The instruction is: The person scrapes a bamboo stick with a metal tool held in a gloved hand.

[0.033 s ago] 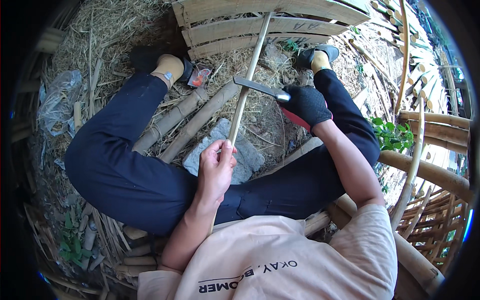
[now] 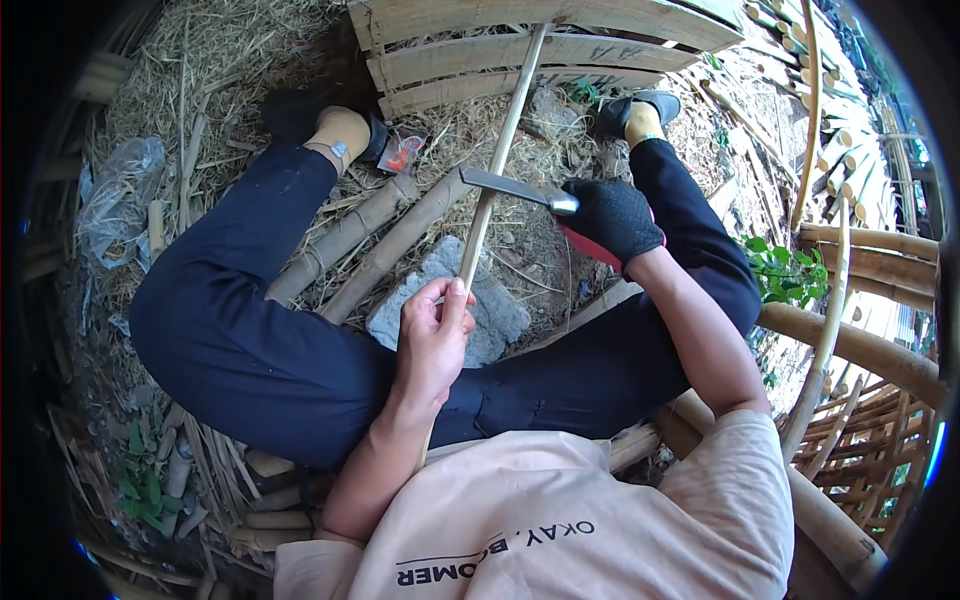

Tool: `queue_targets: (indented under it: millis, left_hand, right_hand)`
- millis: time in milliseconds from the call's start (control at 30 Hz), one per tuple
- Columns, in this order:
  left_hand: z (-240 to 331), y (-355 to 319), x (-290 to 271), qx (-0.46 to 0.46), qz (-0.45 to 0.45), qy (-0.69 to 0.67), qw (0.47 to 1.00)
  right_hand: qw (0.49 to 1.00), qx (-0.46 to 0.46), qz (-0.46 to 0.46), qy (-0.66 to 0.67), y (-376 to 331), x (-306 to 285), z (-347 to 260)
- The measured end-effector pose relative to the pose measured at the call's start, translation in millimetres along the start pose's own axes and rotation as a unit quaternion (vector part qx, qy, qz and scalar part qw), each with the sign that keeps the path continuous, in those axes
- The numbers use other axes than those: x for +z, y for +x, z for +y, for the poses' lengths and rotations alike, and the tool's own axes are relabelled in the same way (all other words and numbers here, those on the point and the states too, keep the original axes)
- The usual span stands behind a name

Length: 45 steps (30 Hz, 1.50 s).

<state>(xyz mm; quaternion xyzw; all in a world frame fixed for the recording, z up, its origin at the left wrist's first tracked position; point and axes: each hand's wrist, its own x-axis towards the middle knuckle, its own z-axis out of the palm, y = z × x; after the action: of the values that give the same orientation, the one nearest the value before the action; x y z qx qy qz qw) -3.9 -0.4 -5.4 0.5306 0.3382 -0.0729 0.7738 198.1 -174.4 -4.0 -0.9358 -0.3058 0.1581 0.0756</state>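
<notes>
My bare left hand (image 2: 435, 325) is closed round a long, pale bamboo strip (image 2: 511, 120) above my lap. The strip slants away from me, its far end against the slats of a wooden crate (image 2: 440, 62); its near end passes under my left forearm. My right hand (image 2: 612, 222), in a black and red glove, is closed on a knife (image 2: 515, 188). The glove hides the knife's grip. Its blade points left and lies across the strip, apparently touching it, well beyond my left hand. Below the strip, a grey stone (image 2: 500, 318) rests between my legs.
Cut bamboo poles (image 2: 395, 245) lie on the straw-strewn ground between my legs. A clear plastic bag (image 2: 120, 195) is at the left. More cut bamboo (image 2: 858, 160) is stacked at the far right, with a thick pole (image 2: 850, 345) and a slatted bamboo frame (image 2: 870, 450) nearer.
The knife and my right hand have moved slightly toward me along the strip. My left hand and the strip are nearly still.
</notes>
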Motion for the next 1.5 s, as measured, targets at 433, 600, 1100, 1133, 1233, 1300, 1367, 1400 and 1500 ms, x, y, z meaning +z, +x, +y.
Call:
queue_targets:
  millis: [433,600,1100,1133,1233,1300,1367,1400,1500]
  left_hand:
    - [-2,4,3,0.029,0.053,0.106,0.993]
    - [-1,5,3,0.036,0.058,0.122,0.99]
    - [0,1,4,0.021,0.021,0.047,0.998]
    - [0,2,4,0.023,0.02,0.046,0.998]
    - [-1,0,2,0.011,0.017,0.032,0.999]
    - [1,1,3,0.0,0.009,0.013,1.0]
    - [3,1,3,-0.014,-0.004,-0.009,1.0]
    - [4,0,4,-0.015,-0.004,-0.01,1.0]
    - [4,0,4,-0.012,0.002,0.003,1.0]
  right_hand:
    - [0.994,-0.069,-0.09,-0.002,-18,3,-36]
    - [0.995,-0.071,-0.069,-0.02,-12,7,-32]
    - [0.998,0.034,0.027,-0.043,6,2,20]
    - [0.999,0.03,0.015,-0.032,5,4,18]
    - [0.999,0.012,-0.001,-0.03,-3,-4,-7]
    - [0.999,-0.038,-0.006,0.0,-14,-4,-14]
    - [0.996,-0.076,-0.046,0.017,-20,-6,-27]
    - [0.993,-0.102,-0.05,0.009,-20,3,-25]
    - [0.995,-0.088,-0.054,0.011,-19,5,-31]
